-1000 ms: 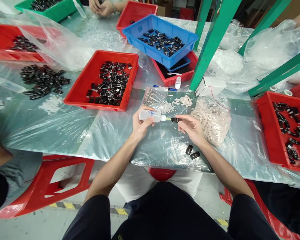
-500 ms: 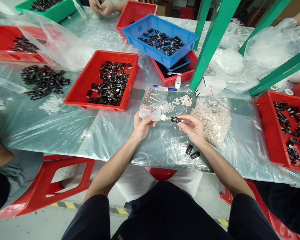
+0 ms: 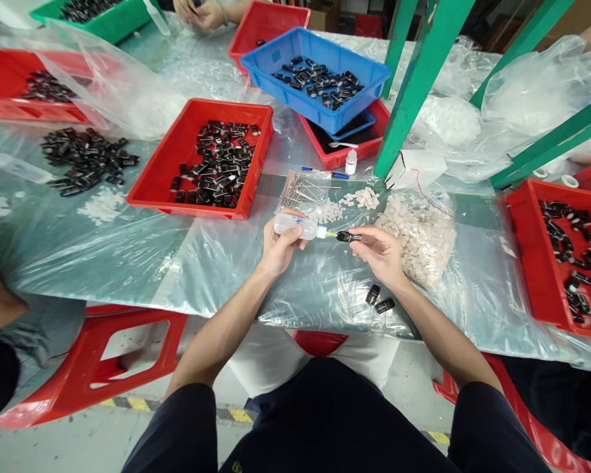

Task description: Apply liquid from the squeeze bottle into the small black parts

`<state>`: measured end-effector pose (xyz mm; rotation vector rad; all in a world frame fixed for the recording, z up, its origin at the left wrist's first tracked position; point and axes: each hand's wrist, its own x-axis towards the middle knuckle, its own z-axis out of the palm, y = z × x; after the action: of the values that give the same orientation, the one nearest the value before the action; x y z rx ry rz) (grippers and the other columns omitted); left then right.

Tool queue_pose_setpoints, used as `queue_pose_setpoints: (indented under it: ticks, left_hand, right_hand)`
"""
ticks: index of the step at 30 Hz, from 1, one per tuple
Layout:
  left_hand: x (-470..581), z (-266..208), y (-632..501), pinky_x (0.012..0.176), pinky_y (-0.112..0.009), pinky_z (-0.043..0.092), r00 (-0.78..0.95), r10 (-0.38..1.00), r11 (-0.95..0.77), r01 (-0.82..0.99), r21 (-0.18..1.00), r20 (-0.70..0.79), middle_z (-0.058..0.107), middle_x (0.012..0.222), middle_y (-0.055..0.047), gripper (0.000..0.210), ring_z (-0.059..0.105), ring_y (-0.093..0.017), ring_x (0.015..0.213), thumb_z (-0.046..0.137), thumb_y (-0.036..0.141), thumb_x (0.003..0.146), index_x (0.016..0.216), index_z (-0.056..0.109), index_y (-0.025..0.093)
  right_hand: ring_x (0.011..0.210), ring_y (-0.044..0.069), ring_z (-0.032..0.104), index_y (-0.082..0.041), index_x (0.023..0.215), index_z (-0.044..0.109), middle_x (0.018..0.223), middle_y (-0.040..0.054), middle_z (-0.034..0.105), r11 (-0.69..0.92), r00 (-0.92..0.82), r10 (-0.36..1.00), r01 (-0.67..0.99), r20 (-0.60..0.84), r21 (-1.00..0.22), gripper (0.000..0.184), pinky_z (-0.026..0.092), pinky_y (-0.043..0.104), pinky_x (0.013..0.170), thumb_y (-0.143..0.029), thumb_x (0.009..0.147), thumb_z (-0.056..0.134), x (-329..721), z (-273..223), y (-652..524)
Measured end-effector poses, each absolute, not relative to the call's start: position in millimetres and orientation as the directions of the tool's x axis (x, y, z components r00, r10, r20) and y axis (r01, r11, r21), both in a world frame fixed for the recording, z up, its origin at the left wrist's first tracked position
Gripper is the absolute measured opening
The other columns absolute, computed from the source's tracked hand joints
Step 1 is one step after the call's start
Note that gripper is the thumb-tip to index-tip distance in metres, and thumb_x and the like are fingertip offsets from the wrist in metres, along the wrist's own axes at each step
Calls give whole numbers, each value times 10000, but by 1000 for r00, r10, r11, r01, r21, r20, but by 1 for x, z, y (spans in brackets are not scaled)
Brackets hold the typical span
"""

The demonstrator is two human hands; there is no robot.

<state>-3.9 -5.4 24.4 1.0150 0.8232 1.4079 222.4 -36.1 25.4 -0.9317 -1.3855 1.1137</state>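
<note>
My left hand (image 3: 280, 247) is closed round a clear squeeze bottle (image 3: 293, 226) with a white cap and a thin yellowish nozzle. The bottle lies nearly level, its nozzle pointing right. Between thumb and fingers of my right hand (image 3: 380, 252) is a small black plastic part (image 3: 345, 236). The nozzle tip meets the left end of this part; whether it touches cannot be made out. Below my right hand, two similar black parts (image 3: 379, 299) lie on the plastic-covered table. Small white pieces (image 3: 362, 198) are heaped just beyond my hands, beside a bag of thin metal pins (image 3: 303, 190).
A bag of beige pieces (image 3: 414, 236) sits right of my right hand. Red trays (image 3: 192, 131) (image 3: 532, 263) of black parts stand left and right, and a blue tray (image 3: 261, 75) behind. A green post (image 3: 408, 112) rises near a small white bottle (image 3: 351, 161). Another person's hands (image 3: 204, 13) are at the back.
Almost nothing differs. Both hands keep the bottle and the black part in the same place; the other person's hands at the back have shifted slightly.
</note>
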Motion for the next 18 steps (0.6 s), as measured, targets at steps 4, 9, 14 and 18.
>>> queue_pose_setpoints:
  ticks: [4, 9, 14, 18]
  left_hand:
    - [-4, 25, -5, 423, -218, 337, 28, 992, -104, -369, 923, 123, 630, 634, 13, 424, 493, -85, 439, 908, 514, 641, 811, 701, 185]
    - [-4, 26, -5, 414, -223, 349, 22, 990, -121, -342, 932, 137, 646, 639, 13, 441, 481, -80, 430, 908, 540, 624, 796, 694, 194]
    - [-4, 27, -4, 409, -224, 352, 13, 986, -153, -330, 932, 167, 656, 652, 7, 436, 496, -83, 430, 914, 536, 631, 786, 707, 185]
    - [-4, 27, -4, 401, -217, 357, 8, 981, -178, -335, 925, 192, 664, 666, 3, 441, 501, -79, 434, 927, 538, 628, 782, 717, 182]
  right_hand:
    - [607, 125, 632, -251, 1047, 812, 930, 42, 771, 254, -115, 959, -57, 259, -966, 246, 547, 290, 554, -428, 877, 828, 222, 26, -37]
    - [609, 132, 635, -245, 1047, 811, 911, 45, 770, 242, -116, 963, -36, 245, -970, 276, 552, 296, 556, -462, 876, 821, 223, 25, -37]
    - [616, 133, 638, -248, 1052, 804, 935, 49, 770, 252, -126, 960, -9, 251, -968, 283, 558, 299, 560, -478, 887, 807, 224, 25, -36]
    - [620, 129, 638, -251, 1047, 806, 930, 42, 765, 262, -137, 955, -24, 263, -965, 253, 554, 294, 564, -453, 895, 805, 224, 26, -36]
